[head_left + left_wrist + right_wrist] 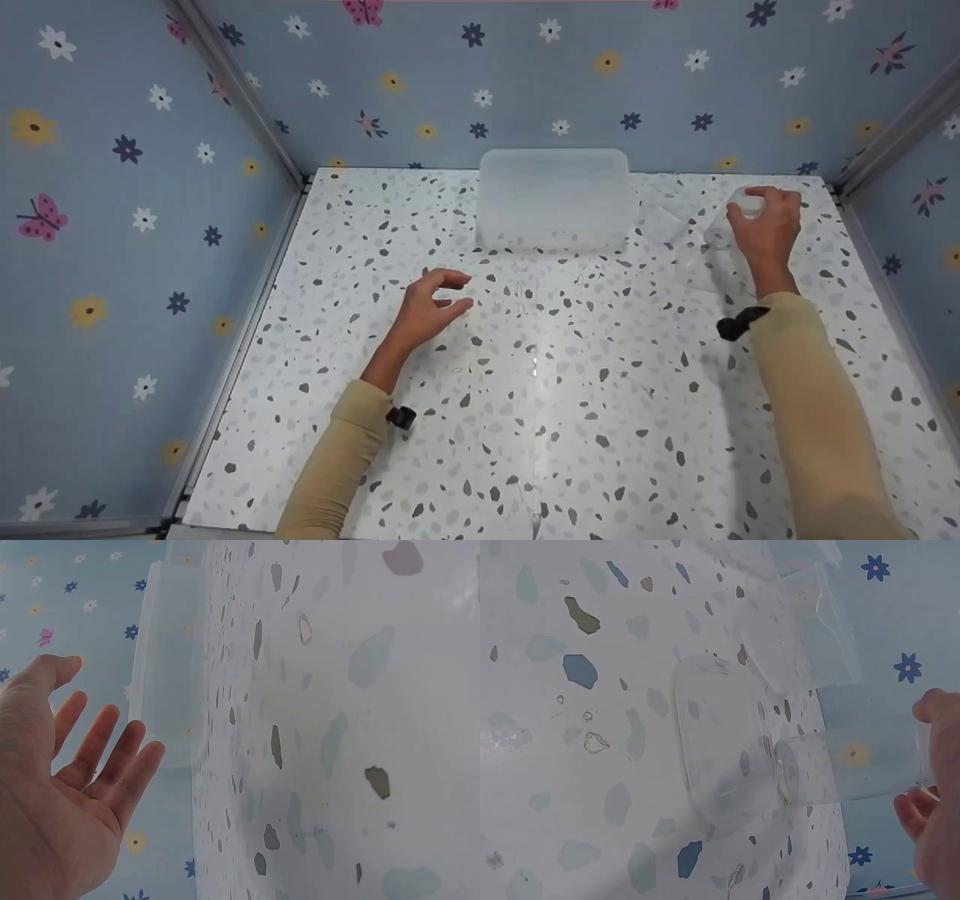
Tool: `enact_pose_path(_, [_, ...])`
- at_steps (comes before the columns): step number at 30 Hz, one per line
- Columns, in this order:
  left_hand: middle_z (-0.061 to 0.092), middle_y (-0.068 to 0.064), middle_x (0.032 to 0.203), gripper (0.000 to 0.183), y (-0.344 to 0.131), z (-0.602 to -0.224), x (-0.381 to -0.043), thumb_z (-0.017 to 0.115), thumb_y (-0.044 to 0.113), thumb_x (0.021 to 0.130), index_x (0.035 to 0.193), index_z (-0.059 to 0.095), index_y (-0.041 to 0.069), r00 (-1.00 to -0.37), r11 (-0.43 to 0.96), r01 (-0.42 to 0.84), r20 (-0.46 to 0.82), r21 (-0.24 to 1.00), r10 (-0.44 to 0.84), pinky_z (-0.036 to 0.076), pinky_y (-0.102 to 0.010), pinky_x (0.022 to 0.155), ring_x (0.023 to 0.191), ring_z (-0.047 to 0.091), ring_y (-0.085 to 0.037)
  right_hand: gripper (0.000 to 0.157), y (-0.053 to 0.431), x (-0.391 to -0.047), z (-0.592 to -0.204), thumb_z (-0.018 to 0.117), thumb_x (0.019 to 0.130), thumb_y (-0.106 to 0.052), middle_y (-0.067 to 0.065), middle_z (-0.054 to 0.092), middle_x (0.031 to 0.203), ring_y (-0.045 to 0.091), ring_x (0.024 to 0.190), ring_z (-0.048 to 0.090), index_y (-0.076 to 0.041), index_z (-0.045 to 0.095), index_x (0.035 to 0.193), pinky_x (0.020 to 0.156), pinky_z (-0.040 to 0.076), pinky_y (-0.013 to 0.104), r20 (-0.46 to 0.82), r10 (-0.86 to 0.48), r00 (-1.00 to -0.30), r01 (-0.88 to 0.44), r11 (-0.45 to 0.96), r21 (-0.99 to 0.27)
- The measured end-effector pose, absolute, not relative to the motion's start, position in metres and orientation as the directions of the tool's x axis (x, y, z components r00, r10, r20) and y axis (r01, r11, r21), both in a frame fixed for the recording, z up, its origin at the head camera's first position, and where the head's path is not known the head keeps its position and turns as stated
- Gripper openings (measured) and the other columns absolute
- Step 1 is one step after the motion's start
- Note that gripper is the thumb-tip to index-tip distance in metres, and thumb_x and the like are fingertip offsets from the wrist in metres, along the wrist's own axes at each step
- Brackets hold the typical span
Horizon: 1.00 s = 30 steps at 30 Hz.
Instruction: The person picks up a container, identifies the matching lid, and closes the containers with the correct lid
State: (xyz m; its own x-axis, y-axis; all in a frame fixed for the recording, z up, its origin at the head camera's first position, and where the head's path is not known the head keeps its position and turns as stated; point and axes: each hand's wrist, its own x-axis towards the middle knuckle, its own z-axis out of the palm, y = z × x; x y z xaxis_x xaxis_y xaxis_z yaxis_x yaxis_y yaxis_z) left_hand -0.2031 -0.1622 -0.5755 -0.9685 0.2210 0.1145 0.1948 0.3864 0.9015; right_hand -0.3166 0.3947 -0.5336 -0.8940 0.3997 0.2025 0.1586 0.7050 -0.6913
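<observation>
At the back right of the table, my right hand [771,225] grips a clear drinking glass [817,765] at its rim, thumb on one side and fingers on the other. In the right wrist view the glass stands upright, its base close to the table; whether it touches is hard to tell. A clear, rounded flat lid [720,742] lies just in front of it. Beside the glass is a clear container [802,630]. My left hand [431,307] hovers left of the table's middle, fingers loosely bent, thumb apart, holding nothing.
A large frosted plastic box [555,199] stands at the back middle, against the flowered wall panel [517,82]. Panels also close off the left and right sides of the speckled table [585,465].
</observation>
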Motion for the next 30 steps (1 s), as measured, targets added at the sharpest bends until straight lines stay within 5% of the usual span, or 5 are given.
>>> enact_pose_path(13, [0.074,-0.016,0.140,0.040,-0.161,-0.574,-0.204,0.084,0.016,0.102,0.139,0.074,0.003,-0.968,0.389,0.198,0.116,0.900,0.224,0.064,-0.057,0.110,0.135,0.071,-0.036,0.048,0.391,-0.316,-0.517,0.070,0.110,-0.029,0.026,0.050,0.161,0.042,0.156,0.047,-0.002,0.068,0.149,0.137,0.039,0.055,0.243,0.413,-0.878,0.135,0.700,-0.701])
enact_pose_path(30, [0.075,-0.016,0.141,0.036,-0.169,-0.563,-0.217,0.082,0.014,0.104,0.139,0.074,0.007,-0.971,0.403,0.223,0.165,0.888,0.172,0.064,-0.059,0.110,0.135,0.072,-0.035,0.036,0.358,-0.305,-0.517,0.080,0.105,-0.021,0.031,0.064,0.142,0.053,0.136,0.057,-0.001,0.078,0.135,0.120,0.041,0.073,0.501,0.269,-0.823,-0.095,0.805,-0.586])
